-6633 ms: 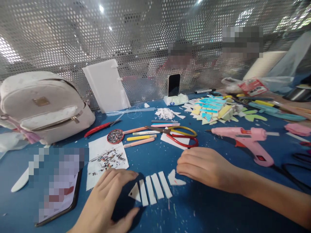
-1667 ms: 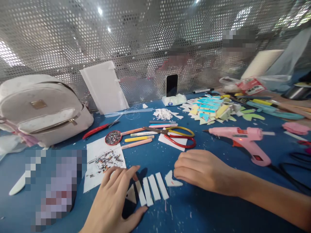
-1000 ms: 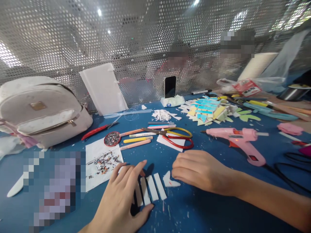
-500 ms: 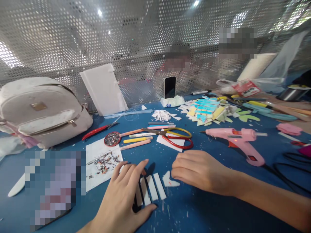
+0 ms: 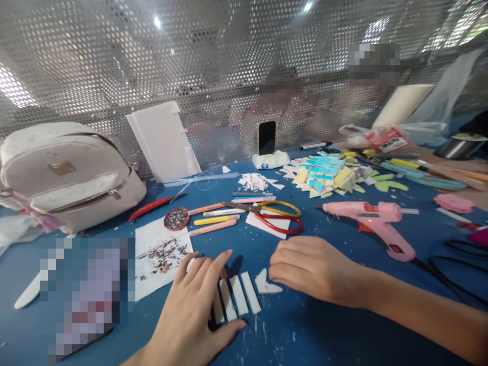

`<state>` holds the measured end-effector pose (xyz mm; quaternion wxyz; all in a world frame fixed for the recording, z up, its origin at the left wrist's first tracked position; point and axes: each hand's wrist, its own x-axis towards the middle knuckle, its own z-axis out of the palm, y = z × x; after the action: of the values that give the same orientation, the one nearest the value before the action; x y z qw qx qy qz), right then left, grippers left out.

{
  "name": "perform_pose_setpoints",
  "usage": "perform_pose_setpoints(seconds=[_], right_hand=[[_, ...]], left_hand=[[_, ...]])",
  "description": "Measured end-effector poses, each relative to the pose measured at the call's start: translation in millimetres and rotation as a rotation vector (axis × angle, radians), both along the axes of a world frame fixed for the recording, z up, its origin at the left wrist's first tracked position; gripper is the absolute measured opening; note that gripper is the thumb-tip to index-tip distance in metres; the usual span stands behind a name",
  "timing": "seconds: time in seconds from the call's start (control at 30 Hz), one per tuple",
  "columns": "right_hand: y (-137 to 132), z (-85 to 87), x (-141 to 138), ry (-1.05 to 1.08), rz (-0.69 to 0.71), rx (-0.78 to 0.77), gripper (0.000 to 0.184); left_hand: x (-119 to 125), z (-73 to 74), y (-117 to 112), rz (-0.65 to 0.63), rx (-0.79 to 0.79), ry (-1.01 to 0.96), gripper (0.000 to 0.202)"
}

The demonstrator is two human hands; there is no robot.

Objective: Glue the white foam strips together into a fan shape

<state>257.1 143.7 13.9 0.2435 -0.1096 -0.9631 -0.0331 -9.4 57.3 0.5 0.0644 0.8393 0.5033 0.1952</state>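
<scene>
Several white strips (image 5: 239, 295) lie side by side on the blue table. My left hand (image 5: 190, 300) is open over their left end, fingers spread and thumb apart, partly covering them. A white V-shaped piece (image 5: 267, 282) with a small orange mark lies right of the strips. Just beside that piece, my right hand (image 5: 314, 269) rests on the table with its fingers curled closed. Its palm is hidden, and no object shows from it.
Scissors (image 5: 263, 209), several markers (image 5: 216, 219) and white paper with dark bits (image 5: 163, 254) lie ahead. A pink glue gun (image 5: 371, 218) with a cord is on the right. A phone (image 5: 267, 137), coloured scraps (image 5: 328, 173) and a backpack (image 5: 68, 173) stand farther back.
</scene>
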Motion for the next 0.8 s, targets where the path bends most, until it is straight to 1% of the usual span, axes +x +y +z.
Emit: perform_pose_setpoints(seconds=[0.23, 0.4, 0.6, 0.8], right_hand=[[0, -0.1, 0, -0.006, 0.0, 0.003, 0.027], [0, 1.8, -1, 0.008, 0.004, 0.002, 0.028], [0, 1.8, -1, 0.003, -0.001, 0.005, 0.028], [0, 1.0, 1, 0.001, 0.017, -0.006, 0.025]], left_hand=[[2, -3.1, -1, 0.018, 0.02, -0.014, 0.089], [3, -1.6, 0, -0.009, 0.038, 0.002, 0.093], [10, 0.8, 2, -0.007, 0.016, -0.022, 0.087], [11, 2.3, 3, -0.018, 0.018, -0.011, 0.083]])
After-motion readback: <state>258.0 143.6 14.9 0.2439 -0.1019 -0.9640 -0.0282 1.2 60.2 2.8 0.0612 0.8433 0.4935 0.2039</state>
